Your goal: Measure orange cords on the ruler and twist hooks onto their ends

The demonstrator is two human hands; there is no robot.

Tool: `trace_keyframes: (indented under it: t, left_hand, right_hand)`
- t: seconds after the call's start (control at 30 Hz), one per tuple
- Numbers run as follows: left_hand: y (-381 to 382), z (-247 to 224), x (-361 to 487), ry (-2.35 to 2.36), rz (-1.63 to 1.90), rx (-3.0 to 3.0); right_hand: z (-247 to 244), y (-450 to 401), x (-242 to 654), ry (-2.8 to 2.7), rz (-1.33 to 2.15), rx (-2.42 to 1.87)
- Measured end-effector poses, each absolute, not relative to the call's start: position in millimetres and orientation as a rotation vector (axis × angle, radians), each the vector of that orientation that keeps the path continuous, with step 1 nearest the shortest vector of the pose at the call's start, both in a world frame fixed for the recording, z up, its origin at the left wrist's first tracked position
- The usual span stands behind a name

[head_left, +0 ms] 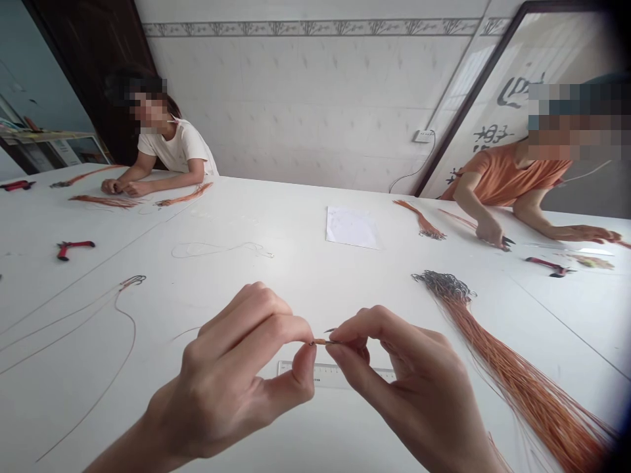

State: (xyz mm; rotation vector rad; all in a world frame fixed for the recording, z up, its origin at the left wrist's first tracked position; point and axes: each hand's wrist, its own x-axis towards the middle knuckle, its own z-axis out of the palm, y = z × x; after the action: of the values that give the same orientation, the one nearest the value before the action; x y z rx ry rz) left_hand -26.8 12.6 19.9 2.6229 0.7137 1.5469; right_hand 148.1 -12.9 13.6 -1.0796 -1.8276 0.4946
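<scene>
Thumb and forefinger of my left hand (246,368) are pinched at the left end of a small orange-wrapped piece (320,341), which has a dark tip. From the other side, my right hand (404,374) pinches a dark metal hook (330,330) joined to that piece; most of the hook is hidden by the fingers. Both hands are above the white table, fingertips almost meeting. Beneath them lies a clear ruler (335,376), partly covered. To the right is a large bundle of orange lines (513,368) with a cluster of metal hooks (446,286) at its far end.
Hooks with long lines (132,281) lie at left, near red-handled pliers (73,247). A paper sheet (351,226) and a looped thin line (221,249) lie ahead. Two people sit across the white table (276,203), with orange bundles (421,220) and more pliers (547,265).
</scene>
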Motion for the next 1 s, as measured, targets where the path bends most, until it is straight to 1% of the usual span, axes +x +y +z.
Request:
trace_keyframes:
  t: [1.0]
  left_hand:
    - [10.9, 18.1, -25.4, 0.753, 1.562, 2.607]
  right_hand:
    - [11.6, -13.7, 145.5, -1.812, 0.559, -1.058]
